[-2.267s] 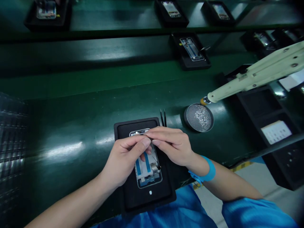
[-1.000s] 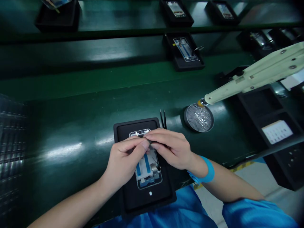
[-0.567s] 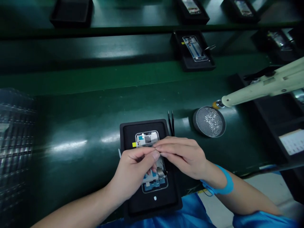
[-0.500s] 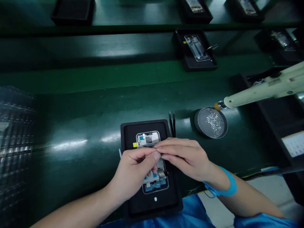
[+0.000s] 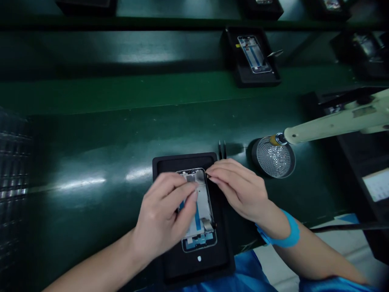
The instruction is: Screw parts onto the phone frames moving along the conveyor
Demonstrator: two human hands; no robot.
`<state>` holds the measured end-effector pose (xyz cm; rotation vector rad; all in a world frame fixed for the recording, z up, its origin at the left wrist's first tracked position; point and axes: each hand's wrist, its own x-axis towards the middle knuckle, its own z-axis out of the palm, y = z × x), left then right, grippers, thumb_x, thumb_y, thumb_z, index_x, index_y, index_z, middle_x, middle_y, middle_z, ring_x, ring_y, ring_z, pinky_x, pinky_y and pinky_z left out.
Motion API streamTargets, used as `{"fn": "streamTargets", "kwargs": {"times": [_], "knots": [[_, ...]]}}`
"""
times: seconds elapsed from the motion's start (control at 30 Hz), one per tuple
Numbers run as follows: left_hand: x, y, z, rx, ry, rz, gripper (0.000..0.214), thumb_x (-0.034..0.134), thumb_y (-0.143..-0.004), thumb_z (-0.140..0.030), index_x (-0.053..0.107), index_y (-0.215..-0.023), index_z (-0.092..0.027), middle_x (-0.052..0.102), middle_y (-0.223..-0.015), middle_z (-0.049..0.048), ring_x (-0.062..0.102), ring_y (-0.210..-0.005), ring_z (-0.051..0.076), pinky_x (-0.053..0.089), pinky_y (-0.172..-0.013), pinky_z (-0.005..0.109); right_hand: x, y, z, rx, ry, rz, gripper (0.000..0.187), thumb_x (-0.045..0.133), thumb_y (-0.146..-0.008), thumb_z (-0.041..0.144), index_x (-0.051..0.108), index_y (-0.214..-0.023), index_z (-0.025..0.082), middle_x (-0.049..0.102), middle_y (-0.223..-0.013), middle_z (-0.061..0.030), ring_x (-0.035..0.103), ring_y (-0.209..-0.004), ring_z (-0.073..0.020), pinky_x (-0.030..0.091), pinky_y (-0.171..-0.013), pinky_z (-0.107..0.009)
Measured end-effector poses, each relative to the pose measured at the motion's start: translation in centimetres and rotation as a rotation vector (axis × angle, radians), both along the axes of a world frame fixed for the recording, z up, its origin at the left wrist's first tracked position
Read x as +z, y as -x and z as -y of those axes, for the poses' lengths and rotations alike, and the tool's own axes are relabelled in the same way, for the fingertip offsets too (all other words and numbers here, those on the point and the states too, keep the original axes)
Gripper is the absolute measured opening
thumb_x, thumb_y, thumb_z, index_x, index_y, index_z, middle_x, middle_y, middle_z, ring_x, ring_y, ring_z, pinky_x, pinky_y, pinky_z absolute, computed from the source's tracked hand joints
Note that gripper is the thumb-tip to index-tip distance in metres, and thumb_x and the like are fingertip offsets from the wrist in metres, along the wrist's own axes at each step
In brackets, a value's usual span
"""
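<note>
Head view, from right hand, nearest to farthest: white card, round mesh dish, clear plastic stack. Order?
From the right hand:
1. Round mesh dish: just beyond the hand, to its right.
2. White card: farther right, by the frame edge.
3. Clear plastic stack: far left edge.

On the green bench [image 5: 115,138] I see a round grey dish [image 5: 276,161] with a perforated face. The orange tip [image 5: 274,140] of a pale green tool [image 5: 328,126] overlaps its far rim; I can't tell whether they touch. Further back, I have a black tray [image 5: 258,80] bearing a phone frame [image 5: 253,52]. A blurred stack of clear plastic [image 5: 13,174] fills my left edge, and a white sheet [image 5: 378,184] lies far right.
</note>
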<state>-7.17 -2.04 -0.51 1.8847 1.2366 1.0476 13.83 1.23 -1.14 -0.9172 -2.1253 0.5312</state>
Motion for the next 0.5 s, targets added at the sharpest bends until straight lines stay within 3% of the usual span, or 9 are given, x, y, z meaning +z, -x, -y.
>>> {"fn": "streamTargets", "kwargs": {"times": [0.07, 0.17, 0.5], "knots": [[-0.8, 0.5, -0.4, 0.032, -0.169, -0.229, 0.016, 0.065, -0.092, -0.013, 0.074, -0.106, -0.013, 0.069, -0.112, 0.015, 0.061, -0.118, 0.032, 0.054, -0.099, 0.051, -0.5, 0.4, -0.5, -0.017, -0.017, 0.025, 0.019, 0.058, -0.093, 0.003, 0.069, -0.105, 0.013, 0.073, -0.099, -0.0126, 0.068, -0.096, -0.023, 0.063, -0.083, -0.045], [-1.6, 1.0, -0.7, 0.003, -0.186, -0.408, 0.018, 0.066, -0.093, -0.015, 0.073, -0.108, -0.011, 0.064, -0.124, 0.0187, 0.052, -0.132, 0.038, 0.048, -0.108, 0.058, -1.0, 0.9, -1.0, -0.034, -0.023, 0.058, 0.017, 0.058, -0.095, 0.005, 0.07, -0.102, 0.013, 0.072, -0.105, -0.014, 0.066, -0.104, -0.0254, 0.061, -0.086, -0.048], [-1.7, 1.2, -0.7, -0.022, -0.19, -0.446, 0.016, 0.063, -0.094, -0.016, 0.076, -0.103, -0.012, 0.068, -0.119, 0.0163, 0.053, -0.133, 0.038, 0.042, -0.113, 0.062, -1.5, 1.4, -1.2, -0.011, -0.05, 0.123, 0.019, 0.056, -0.096, 0.009, 0.072, -0.102, 0.019, 0.073, -0.102, -0.0095, 0.067, -0.101, -0.0244, 0.058, -0.086, -0.047]]}}
